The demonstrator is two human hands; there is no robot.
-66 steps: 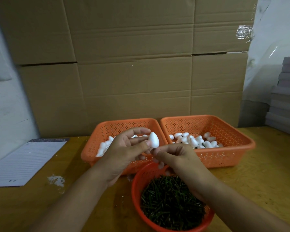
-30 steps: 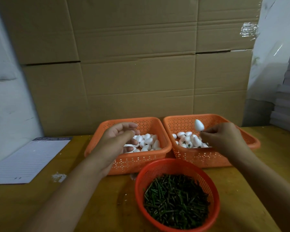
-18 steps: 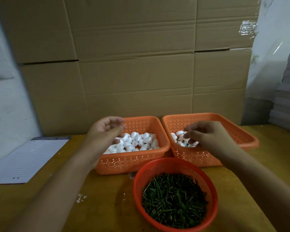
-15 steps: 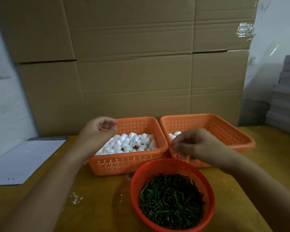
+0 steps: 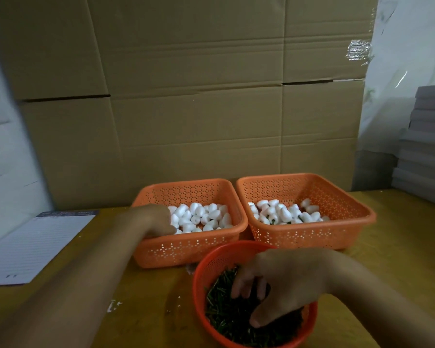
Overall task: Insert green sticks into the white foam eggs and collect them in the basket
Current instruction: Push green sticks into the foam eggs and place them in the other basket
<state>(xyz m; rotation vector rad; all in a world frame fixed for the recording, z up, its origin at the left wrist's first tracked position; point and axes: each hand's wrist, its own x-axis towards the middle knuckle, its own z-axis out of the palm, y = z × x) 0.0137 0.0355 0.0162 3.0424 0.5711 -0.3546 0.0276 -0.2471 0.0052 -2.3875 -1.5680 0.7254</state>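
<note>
Left hand [image 5: 156, 221] digs among plain foam eggs [image 5: 201, 217], grip hidden; right hand's [image 5: 281, 285] curled fingers rake green sticks [image 5: 226, 315], possibly snagging several.

left basket [image 5: 186, 249]: orange, dotted perforations | right basket [image 5: 309, 237]: orange, same perforations | round bowl [image 5: 211, 264]: red-orange mesh | eggs [image 5: 201, 217]: white | sticks [image 5: 226, 315]: dark green | table [image 5: 146, 310]: yellow-brown | cardboard [image 5: 199, 96]: tan | notepad [image 5: 33, 247]: white, lined

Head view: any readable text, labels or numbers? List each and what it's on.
Nothing can be read.
Lined sheet: dark header strip with pale lettering, too blurred to read.
Same sheet, small dark mark near its bottom edge: too small to read.
Cardboard boxes, orange baskets: no print visible.
</note>
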